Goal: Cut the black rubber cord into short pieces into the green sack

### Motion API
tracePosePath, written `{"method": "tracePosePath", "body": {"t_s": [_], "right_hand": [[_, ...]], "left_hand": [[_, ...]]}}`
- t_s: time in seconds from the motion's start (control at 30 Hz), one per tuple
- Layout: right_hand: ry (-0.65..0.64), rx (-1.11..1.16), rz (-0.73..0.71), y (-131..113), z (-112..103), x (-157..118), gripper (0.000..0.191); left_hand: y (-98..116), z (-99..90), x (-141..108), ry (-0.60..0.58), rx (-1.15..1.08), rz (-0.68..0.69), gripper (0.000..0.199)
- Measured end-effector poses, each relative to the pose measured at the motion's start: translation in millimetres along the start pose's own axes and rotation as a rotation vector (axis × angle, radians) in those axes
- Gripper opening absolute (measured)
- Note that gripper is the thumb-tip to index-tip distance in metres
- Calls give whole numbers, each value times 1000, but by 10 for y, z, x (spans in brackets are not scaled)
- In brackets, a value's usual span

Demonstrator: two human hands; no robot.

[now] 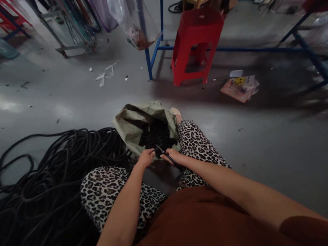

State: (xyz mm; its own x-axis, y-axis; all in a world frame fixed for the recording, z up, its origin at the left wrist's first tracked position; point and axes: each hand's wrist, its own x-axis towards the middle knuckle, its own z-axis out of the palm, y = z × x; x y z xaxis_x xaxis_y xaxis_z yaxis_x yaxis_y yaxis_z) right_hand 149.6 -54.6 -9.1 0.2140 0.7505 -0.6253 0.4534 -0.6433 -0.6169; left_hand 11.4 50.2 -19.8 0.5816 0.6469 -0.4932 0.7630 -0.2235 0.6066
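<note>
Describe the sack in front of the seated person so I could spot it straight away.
Start at the big heap of black cable on the grey floor to the person's left. Just to its right, between the leopard-print knees, stands the sack, right beyond both hands. It is the only pale green, crumpled woven bag, its mouth open on a dark filling of small black pieces.

A grey floor [273, 146] is being lit dimly, with a red stool [196, 44] being flanked by blue frames [155, 49].
</note>
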Motion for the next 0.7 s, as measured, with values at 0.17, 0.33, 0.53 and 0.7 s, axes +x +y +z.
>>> {"method": "tracePosePath", "body": {"t_s": [0.17, 0.33, 0.53, 0.7], "right_hand": [[62, -74, -9, 47, 33, 61, 27], [23, -71, 42, 32, 6, 58, 28], [-62, -106, 42, 12, -24, 45, 28], [-93, -61, 87, 27, -21, 72, 26]], "left_hand": [[-27, -25, -12, -36, 119, -23, 34], [-85, -45, -34, -75, 249, -63, 33], [-103, -44, -28, -107, 324, -52, 32], [-53, -72, -52, -115, 347, -86, 31]]}}
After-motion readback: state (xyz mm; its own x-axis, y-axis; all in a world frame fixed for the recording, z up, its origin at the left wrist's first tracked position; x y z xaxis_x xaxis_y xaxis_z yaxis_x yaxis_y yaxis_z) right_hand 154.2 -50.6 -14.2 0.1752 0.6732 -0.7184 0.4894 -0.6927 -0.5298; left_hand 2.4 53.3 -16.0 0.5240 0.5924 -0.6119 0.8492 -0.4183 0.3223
